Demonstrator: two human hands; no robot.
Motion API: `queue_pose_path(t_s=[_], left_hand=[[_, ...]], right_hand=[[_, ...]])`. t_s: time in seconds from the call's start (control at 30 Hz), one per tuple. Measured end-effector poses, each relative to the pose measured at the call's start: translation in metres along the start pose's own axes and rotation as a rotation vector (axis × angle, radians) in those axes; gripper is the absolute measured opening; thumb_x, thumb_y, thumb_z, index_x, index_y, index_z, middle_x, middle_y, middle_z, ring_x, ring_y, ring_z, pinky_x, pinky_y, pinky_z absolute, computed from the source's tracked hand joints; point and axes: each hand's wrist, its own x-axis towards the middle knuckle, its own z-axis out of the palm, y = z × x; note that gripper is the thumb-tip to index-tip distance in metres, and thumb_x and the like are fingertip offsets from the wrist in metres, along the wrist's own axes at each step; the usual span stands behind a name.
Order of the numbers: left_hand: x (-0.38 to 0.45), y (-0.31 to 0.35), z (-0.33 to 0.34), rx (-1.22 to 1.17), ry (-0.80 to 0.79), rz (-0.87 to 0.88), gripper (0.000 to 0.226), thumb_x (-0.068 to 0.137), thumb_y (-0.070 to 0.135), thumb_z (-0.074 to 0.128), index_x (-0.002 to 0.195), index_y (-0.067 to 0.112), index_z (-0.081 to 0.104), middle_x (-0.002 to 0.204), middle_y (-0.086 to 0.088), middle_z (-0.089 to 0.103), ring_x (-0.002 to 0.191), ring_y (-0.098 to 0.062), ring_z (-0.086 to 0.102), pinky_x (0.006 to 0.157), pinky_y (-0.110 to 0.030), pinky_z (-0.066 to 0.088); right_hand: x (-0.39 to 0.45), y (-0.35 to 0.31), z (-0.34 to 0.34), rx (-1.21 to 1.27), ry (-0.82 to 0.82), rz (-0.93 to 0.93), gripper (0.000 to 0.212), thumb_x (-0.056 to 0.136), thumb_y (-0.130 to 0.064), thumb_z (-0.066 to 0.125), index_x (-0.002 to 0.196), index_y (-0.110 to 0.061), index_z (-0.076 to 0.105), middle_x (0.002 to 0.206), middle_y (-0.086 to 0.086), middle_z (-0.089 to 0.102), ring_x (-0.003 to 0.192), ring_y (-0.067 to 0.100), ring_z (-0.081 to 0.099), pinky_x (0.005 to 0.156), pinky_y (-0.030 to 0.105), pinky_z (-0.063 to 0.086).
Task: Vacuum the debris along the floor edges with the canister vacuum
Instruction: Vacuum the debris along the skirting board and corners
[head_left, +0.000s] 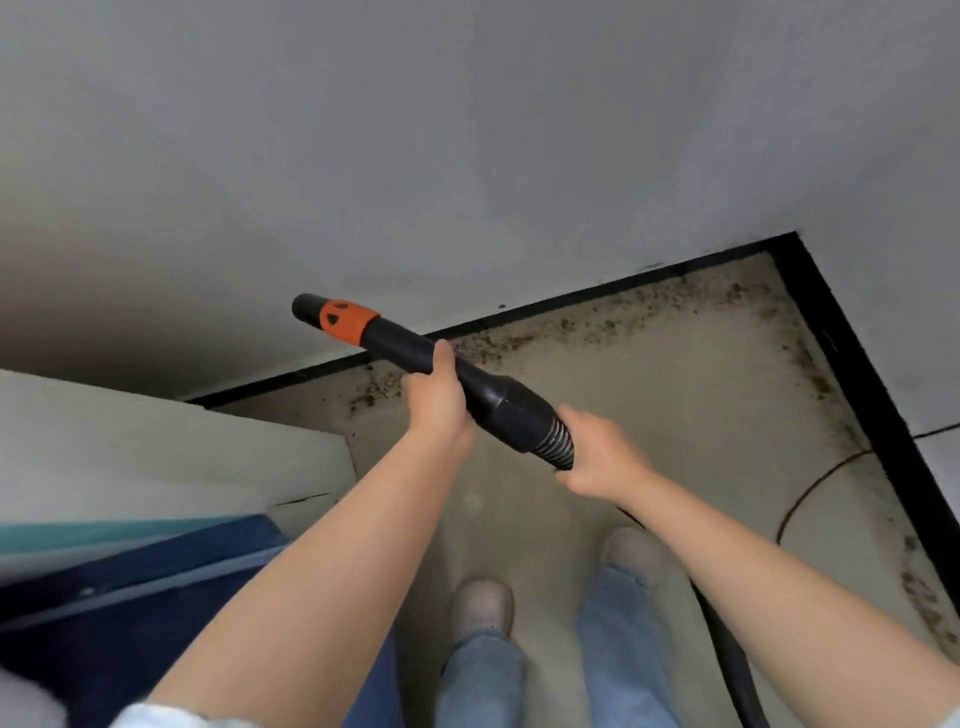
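Note:
I hold a black vacuum wand with an orange collar, raised off the floor and pointing up-left toward the wall. My left hand grips the wand's middle. My right hand grips the ribbed hose end just behind the cuff. Brown debris lies scattered along the black baseboard at the far floor edge, and more debris runs along the right edge. The canister itself is out of sight.
White walls meet in a corner at the upper right. A pale cabinet or box and a blue object crowd the left. A thin black cord loops on the beige floor at right. My two feet stand below the wand.

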Motion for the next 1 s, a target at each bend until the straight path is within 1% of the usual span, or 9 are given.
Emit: queue_pose_path(t_s=[0.17,0.23,0.33,0.43,0.53,0.63,0.73,0.83,1.0], left_hand=[[0.058,-0.04,-0.008,-0.025,0.071,-0.026,0.052,0.095,0.027,0.051,0.139,0.006,0.031,0.128,-0.011,0.051,0.1,-0.025,0.052,0.083,-0.034,0.043],[0.088,-0.062,-0.015,-0.069,0.098,-0.061,0.049,0.095,0.027,0.05,0.136,0.005,0.034,0.127,-0.012,0.051,0.1,-0.025,0.053,0.083,-0.035,0.045],[0.132,-0.098,-0.034,-0.115,0.15,-0.11,0.046,0.095,0.029,0.051,0.133,0.006,0.037,0.125,-0.012,0.053,0.104,-0.029,0.055,0.088,-0.04,0.048],[0.177,-0.13,-0.054,-0.202,0.164,-0.151,0.049,0.095,0.029,0.052,0.135,0.006,0.036,0.127,-0.015,0.052,0.105,-0.031,0.056,0.091,-0.044,0.049],[0.219,-0.148,-0.069,-0.259,0.123,-0.14,0.047,0.094,0.025,0.053,0.133,0.002,0.039,0.112,-0.014,0.056,0.091,-0.027,0.055,0.082,-0.041,0.047],[0.267,-0.154,-0.078,-0.237,0.127,-0.126,0.044,0.094,0.025,0.053,0.131,0.004,0.042,0.107,-0.012,0.055,0.095,-0.027,0.053,0.081,-0.041,0.045],[0.321,-0.158,-0.09,-0.2,0.216,-0.007,0.044,0.091,0.022,0.055,0.13,0.007,0.043,0.11,-0.012,0.055,0.096,-0.026,0.054,0.082,-0.04,0.05],[0.369,-0.154,-0.1,-0.238,0.304,0.193,0.045,0.085,0.014,0.061,0.126,0.003,0.046,0.109,-0.013,0.058,0.091,-0.025,0.058,0.085,-0.039,0.053],[0.411,-0.141,-0.108,-0.386,0.352,0.254,0.054,0.085,0.018,0.064,0.132,0.003,0.041,0.123,-0.011,0.056,0.106,-0.03,0.06,0.092,-0.043,0.051]], right_hand=[[0.047,0.018,0.045,0.008,-0.113,-0.006,0.056,0.073,-0.01,0.067,0.123,-0.009,0.042,0.114,0.013,0.059,0.105,0.033,0.058,0.075,0.031,0.045],[0.064,0.031,0.071,0.039,-0.096,-0.005,0.061,0.072,-0.006,0.065,0.126,-0.01,0.038,0.112,0.012,0.059,0.102,0.034,0.058,0.069,0.029,0.04],[0.09,0.05,0.107,0.051,-0.146,-0.092,0.077,0.069,-0.006,0.066,0.136,-0.017,0.031,0.113,0.007,0.06,0.1,0.031,0.06,0.068,0.026,0.04],[0.122,0.064,0.135,0.014,-0.223,-0.16,0.073,0.068,-0.011,0.07,0.132,-0.02,0.037,0.11,0.002,0.061,0.099,0.026,0.06,0.069,0.025,0.041],[0.161,0.07,0.16,0.049,-0.338,-0.187,0.075,0.068,-0.007,0.073,0.133,-0.016,0.035,0.108,0.001,0.056,0.1,0.023,0.058,0.072,0.024,0.041],[0.209,0.07,0.184,0.053,-0.456,-0.227,0.08,0.069,-0.003,0.073,0.135,-0.016,0.029,0.109,0.0,0.049,0.098,0.019,0.053,0.069,0.024,0.043],[0.262,0.066,0.199,0.044,-0.502,-0.299,0.073,0.07,0.002,0.071,0.129,-0.017,0.033,0.107,0.002,0.049,0.097,0.018,0.053,0.065,0.018,0.044],[0.308,0.059,0.211,0.015,-0.502,-0.374,0.068,0.069,0.004,0.07,0.125,-0.018,0.038,0.107,0.003,0.051,0.098,0.02,0.054,0.069,0.022,0.046],[0.344,0.043,0.214,-0.016,-0.509,-0.422,0.067,0.07,0.009,0.069,0.125,-0.016,0.04,0.091,-0.001,0.053,0.083,0.021,0.06,0.061,0.025,0.052]])
